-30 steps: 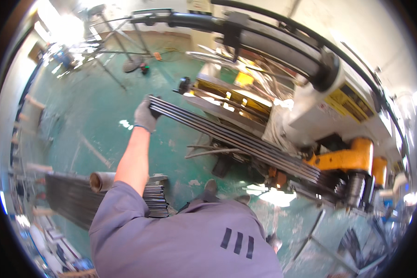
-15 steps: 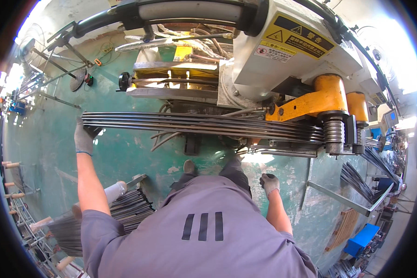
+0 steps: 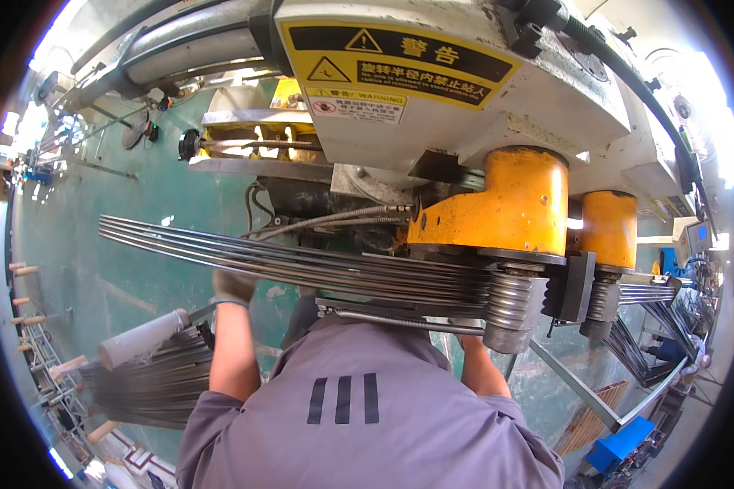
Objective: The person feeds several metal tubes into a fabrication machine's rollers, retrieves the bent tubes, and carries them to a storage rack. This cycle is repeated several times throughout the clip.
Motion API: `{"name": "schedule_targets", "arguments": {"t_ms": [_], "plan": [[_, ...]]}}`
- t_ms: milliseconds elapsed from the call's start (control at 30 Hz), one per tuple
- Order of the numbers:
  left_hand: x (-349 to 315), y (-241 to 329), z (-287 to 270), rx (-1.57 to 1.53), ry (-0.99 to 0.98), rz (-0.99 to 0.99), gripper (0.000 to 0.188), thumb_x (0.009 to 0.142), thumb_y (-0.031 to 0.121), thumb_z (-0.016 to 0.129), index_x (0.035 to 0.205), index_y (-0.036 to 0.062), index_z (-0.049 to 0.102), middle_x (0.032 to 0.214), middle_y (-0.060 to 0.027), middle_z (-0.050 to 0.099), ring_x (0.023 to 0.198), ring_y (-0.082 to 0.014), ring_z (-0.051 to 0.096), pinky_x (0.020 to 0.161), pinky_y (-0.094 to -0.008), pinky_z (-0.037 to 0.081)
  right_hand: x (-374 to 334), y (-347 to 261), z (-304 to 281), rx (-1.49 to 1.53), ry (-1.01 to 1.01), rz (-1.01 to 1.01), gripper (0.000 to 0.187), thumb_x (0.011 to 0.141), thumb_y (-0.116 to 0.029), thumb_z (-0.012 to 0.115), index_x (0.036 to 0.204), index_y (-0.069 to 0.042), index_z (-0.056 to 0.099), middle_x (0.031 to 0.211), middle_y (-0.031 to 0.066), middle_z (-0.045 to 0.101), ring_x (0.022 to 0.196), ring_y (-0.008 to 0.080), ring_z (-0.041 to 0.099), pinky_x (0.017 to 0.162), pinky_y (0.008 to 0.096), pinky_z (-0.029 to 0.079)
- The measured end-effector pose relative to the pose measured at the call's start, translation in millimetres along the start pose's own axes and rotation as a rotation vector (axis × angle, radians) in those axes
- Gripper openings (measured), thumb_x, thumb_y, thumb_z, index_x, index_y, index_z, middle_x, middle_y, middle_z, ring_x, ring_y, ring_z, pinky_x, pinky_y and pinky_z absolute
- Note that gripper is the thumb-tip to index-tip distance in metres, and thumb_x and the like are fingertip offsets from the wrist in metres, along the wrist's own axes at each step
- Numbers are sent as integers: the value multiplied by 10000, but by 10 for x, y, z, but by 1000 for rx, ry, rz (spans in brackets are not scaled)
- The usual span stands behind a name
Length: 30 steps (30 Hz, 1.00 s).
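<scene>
A bundle of several long, thin dark metal rods [image 3: 302,269] runs from the left into a machine's grooved steel rollers [image 3: 512,306]. Above those rollers is an orange bending arm [image 3: 497,212]. My left hand [image 3: 235,285], in a pale knit glove, is just below the left part of the bundle. Its fingers are hidden or blurred, so I cannot tell if they touch the rods. The right forearm [image 3: 483,371] reaches up beneath the machine's rollers. A bar and the roller cover most of that hand, and its fingers do not show.
The white machine housing [image 3: 432,122] with a yellow warning label hangs close overhead. At lower left lie more dark rods [image 3: 151,383] beside a wrapped roll [image 3: 143,338]. Bent rods [image 3: 632,354] rest on a metal frame [image 3: 575,387] at right, near a blue box [image 3: 620,444].
My left hand has left the rods' far left end and come down and inward. The machine looms closer, and the rods' left ends now tilt. My right hand has moved up behind the bar.
</scene>
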<state>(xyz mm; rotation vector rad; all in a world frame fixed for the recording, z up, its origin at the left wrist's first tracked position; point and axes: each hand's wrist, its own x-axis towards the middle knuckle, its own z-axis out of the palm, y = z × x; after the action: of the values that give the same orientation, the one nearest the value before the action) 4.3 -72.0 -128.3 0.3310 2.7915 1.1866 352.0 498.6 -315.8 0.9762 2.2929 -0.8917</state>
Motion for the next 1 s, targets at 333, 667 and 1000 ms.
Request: {"name": "schedule_targets", "arguments": {"t_ms": [333, 667, 1000], "plan": [[223, 328, 433, -607, -170, -6, 209, 1016, 131, 588, 1182, 77, 703, 1185, -141, 722, 1087, -297, 677, 1006, -440, 530, 61, 103, -148, 10, 201, -95, 188, 974, -238, 656, 888, -96, 744, 771, 20, 699, 606, 144, 614, 552, 327, 486], [310, 837, 268, -1429, -289, -803, 413, 1100, 423, 476, 1335, 127, 644, 1300, -108, 709, 1095, -283, 688, 917, -497, 581, -2012, -685, 892, 876, 253, 564, 332, 924, -244, 712, 1089, 41, 753, 819, 92, 750, 684, 171, 681, 631, 336, 530], [247, 647, -186, -1530, -285, -615, 334, 1096, 265, 496, 1297, 37, 634, 1228, -175, 685, 1063, -333, 660, 956, -481, 543, -2059, -586, 474, 1083, 678, 441, 241, 977, -174, 696, 1100, 33, 714, 822, 92, 724, 648, 157, 652, 558, 298, 491]]}}
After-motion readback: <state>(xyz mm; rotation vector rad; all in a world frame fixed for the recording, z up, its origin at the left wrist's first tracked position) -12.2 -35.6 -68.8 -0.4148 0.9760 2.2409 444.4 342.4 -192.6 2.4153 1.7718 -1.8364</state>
